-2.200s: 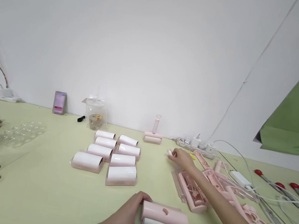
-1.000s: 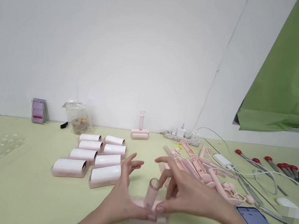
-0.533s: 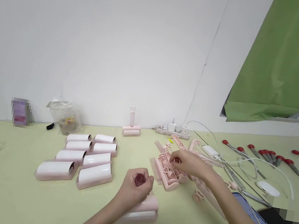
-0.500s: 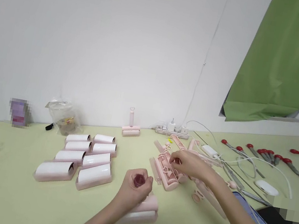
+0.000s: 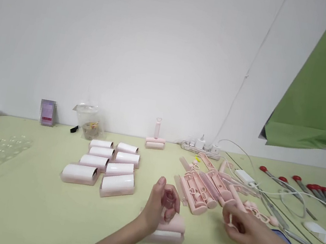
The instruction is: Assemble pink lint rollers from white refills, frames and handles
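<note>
My left hand (image 5: 154, 208) is wrapped round a translucent pink tube (image 5: 169, 199), its round open end facing up. Just under that hand lies a lint roller (image 5: 174, 225) with a pink top and a white roll. My right hand (image 5: 246, 229), off to the right, pinches a small pale pink loop piece (image 5: 231, 220). Beyond the hands sits a pile of pink plastic housings (image 5: 195, 197), with loose loop caps (image 5: 260, 215) at its right side. The lower part of the tube is hidden by my fingers.
White sticky rolls (image 5: 117, 184) in pink covers stand in two columns on the left. Against the wall is an upright lint roller (image 5: 155, 142) beside a power strip (image 5: 199, 149). White cables and red-handled tools (image 5: 296, 179) spread over the right side. Bubble wrap (image 5: 3, 150) lies far left.
My right hand has left the pile, moving right and nearer with a small loop piece. My left hand has turned and loosened round the tube. The view has swung left.
</note>
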Tool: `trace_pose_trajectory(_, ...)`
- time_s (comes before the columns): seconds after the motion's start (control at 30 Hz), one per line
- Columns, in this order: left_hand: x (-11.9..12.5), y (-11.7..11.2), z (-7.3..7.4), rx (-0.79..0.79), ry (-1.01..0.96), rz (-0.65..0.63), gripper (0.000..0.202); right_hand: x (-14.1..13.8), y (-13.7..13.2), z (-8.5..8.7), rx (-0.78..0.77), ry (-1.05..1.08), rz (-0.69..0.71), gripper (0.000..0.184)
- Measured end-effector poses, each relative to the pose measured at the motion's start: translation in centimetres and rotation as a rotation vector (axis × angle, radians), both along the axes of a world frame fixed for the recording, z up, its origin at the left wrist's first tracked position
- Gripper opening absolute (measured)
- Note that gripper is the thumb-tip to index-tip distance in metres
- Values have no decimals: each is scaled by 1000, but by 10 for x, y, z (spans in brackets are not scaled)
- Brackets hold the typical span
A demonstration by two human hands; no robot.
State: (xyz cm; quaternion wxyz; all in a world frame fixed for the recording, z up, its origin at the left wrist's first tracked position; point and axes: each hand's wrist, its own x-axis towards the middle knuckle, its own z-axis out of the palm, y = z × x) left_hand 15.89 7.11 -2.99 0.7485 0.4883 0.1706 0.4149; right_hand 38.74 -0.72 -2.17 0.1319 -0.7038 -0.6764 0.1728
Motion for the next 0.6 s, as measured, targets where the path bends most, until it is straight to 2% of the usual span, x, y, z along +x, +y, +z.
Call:
trace_pose_trajectory(0.1,1,1,-1,-18,-36,-12,63,-28,7,26,144,492,65,36)
trace_pose_trajectory(0.13,2,2,-1,-17,-43,-10,63,-41,11,33,175,632,77,39)
trace_pose_trajectory(0.23,2,3,-2,-22,-39,-35,67,-83,27,46,210,882,112,25)
trace_pose_trajectory(0.37,3,3,-1,-75,-90,-64,67,-113,42,39,220,989,233,19)
trace_pose_trajectory(0.47,4,3,2,-88,-153,-53,60,-116,44,33,180,966,295,21)
trace_pose_trajectory(0.6,5,1,5,-61,-129,-56,61,-117,41,37,128,935,311,22)
